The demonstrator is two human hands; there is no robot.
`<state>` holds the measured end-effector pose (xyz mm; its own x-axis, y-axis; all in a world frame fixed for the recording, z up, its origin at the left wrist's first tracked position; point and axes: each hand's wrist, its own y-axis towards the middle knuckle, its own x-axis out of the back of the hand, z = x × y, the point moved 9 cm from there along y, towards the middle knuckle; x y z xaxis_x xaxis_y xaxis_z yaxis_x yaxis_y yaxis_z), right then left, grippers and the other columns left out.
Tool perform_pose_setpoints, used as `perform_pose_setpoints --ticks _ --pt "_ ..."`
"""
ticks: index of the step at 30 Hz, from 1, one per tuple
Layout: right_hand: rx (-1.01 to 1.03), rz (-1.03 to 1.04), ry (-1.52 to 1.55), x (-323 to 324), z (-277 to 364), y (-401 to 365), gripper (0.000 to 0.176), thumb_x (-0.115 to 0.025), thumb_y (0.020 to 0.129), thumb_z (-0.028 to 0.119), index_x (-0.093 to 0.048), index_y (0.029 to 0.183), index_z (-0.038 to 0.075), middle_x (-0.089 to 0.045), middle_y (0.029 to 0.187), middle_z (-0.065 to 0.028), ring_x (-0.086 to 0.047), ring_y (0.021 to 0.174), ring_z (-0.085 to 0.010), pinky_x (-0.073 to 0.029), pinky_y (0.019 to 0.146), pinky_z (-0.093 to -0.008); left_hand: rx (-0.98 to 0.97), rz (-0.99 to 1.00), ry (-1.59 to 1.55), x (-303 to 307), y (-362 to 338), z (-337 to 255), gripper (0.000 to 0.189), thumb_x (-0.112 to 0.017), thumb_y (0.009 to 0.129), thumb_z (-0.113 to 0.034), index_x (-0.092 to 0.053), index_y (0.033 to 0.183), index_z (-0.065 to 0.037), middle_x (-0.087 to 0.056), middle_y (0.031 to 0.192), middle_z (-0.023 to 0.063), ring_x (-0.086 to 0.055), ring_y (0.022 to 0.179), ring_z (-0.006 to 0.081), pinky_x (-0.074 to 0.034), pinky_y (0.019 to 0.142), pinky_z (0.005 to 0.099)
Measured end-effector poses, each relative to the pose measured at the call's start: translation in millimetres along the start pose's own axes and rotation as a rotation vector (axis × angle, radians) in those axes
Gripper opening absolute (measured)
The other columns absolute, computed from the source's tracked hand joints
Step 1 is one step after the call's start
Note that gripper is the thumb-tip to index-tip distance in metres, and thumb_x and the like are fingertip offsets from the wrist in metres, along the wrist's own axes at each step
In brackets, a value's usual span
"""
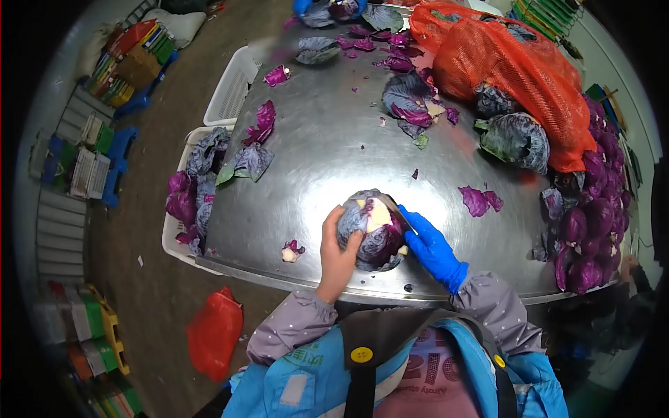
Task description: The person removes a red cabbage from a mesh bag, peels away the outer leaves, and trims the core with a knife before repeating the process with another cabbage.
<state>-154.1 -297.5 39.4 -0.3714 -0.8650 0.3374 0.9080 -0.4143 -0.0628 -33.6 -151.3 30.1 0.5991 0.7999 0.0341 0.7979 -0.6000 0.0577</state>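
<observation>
A red cabbage (369, 240) with its pale cut stem facing up sits at the near edge of the steel table (306, 184). My bare left hand (339, 247) is curled round the cabbage's left side, thumb over the front. My right hand (433, 251), in a blue glove, is closed close against its right side. A thin dark edge shows between glove and cabbage, but what the fingers hold is hidden. A small trimmed piece (292, 251) with a pale core lies to the left of my left hand.
A red mesh bag (505, 59) and an untrimmed cabbage (516, 141) lie at the back right. Peeled cabbages (599, 219) are heaped along the right edge. Loose leaves (254, 159) lie left, beside a white crate (171, 233). Another person's gloved hand (302, 5) is at the far end.
</observation>
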Motion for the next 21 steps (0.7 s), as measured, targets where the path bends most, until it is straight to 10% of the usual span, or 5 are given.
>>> perform_pose_setpoints --ticks 5,21 --pt "0.02 -0.023 -0.116 7.8 -0.3 -2.0 0.046 -0.05 0.091 0.01 -0.041 0.137 0.013 -0.051 0.119 -0.0132 -0.056 0.102 -0.026 -0.043 0.09 -0.0321 -0.143 0.057 0.549 -23.1 4.5 -25.1 0.089 -0.08 0.064 -0.028 -0.03 0.135 -0.005 -0.026 0.134 0.0226 -0.028 0.124 0.0393 -0.029 0.101 0.0472" --pt "-0.01 0.033 -0.566 -3.5 4.6 50.2 0.053 -0.048 0.087 0.017 -0.036 0.139 0.017 -0.056 0.114 -0.0203 -0.06 0.096 -0.0353 -0.05 0.08 -0.0406 -0.173 0.084 0.711 -48.6 26.7 -42.4 0.085 -0.079 0.058 -0.026 -0.038 0.128 0.0 -0.036 0.124 0.0254 -0.033 0.117 0.0411 -0.029 0.099 0.048"
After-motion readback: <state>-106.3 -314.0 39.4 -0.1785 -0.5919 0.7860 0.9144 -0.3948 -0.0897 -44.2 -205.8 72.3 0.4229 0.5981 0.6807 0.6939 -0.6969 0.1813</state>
